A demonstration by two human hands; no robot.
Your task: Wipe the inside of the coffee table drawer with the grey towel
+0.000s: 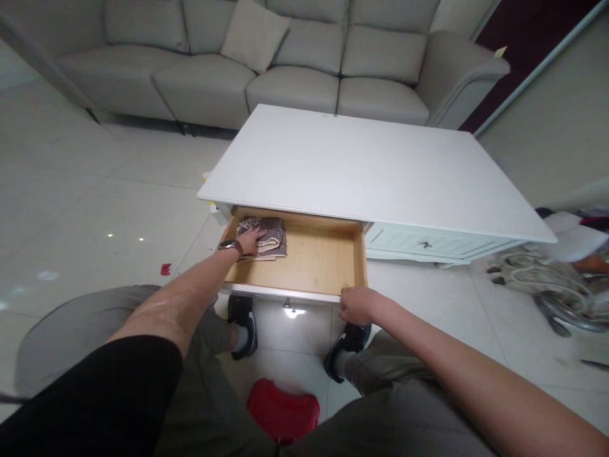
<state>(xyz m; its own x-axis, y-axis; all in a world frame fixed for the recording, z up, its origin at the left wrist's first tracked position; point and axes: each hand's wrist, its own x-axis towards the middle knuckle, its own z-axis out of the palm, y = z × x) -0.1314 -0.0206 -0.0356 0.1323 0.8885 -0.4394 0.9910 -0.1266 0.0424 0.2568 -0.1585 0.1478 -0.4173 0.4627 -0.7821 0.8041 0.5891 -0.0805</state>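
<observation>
A wooden drawer (318, 257) with a white front is pulled out of the white coffee table (375, 165). Inside, at its left end, lies a folded purple-brown towel (278, 236) with cream edges. My left hand (250, 241), a watch on its wrist, rests on top of the towel with the fingers stretched out. My right hand (359, 306) is closed over the right end of the drawer's front edge; its fingertips are partly hidden. A small knob (287, 303) sits at the middle of the drawer front.
A grey sofa (295, 92) stands behind the table. To the right is a second drawer, closed, with a handle (427, 245). A red stool seat (284, 409) is between my legs. Cloth-like items and a curved frame (566, 311) lie at far right. A red scrap (165, 269) is on the floor.
</observation>
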